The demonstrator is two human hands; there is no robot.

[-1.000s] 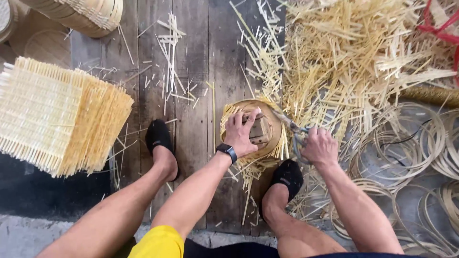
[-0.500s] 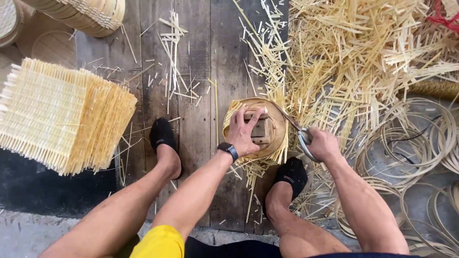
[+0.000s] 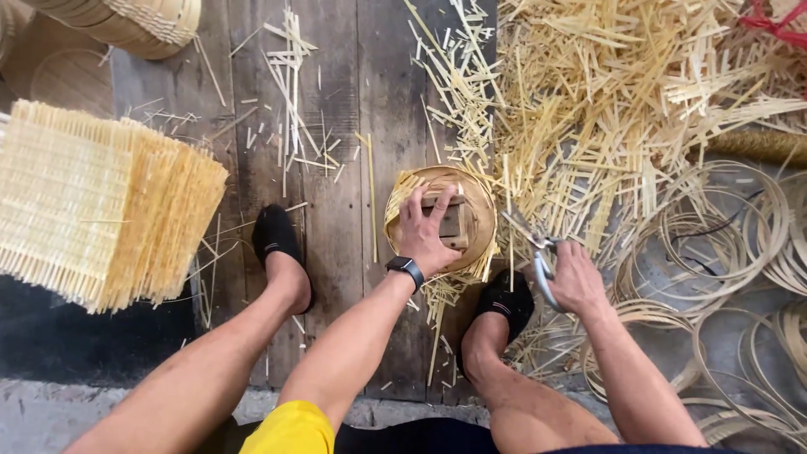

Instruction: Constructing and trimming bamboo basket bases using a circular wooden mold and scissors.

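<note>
Head view: left hand (image 3: 426, 237) pressed flat on the round woven basket (image 3: 440, 220), right hand (image 3: 577, 280) gripping shears (image 3: 538, 256) — a slip risks cutting fingers.

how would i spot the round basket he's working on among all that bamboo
Start at the dark wooden planks between the person's two black-socked feet. The round woven basket sits there under the left hand, which presses a small wooden block inside it. Unlike the stacked square mats, it is circular and rimmed.

Single head-worn view, facing straight down, close above the wooden floor (image 3: 336, 101), own legs at bottom
</note>
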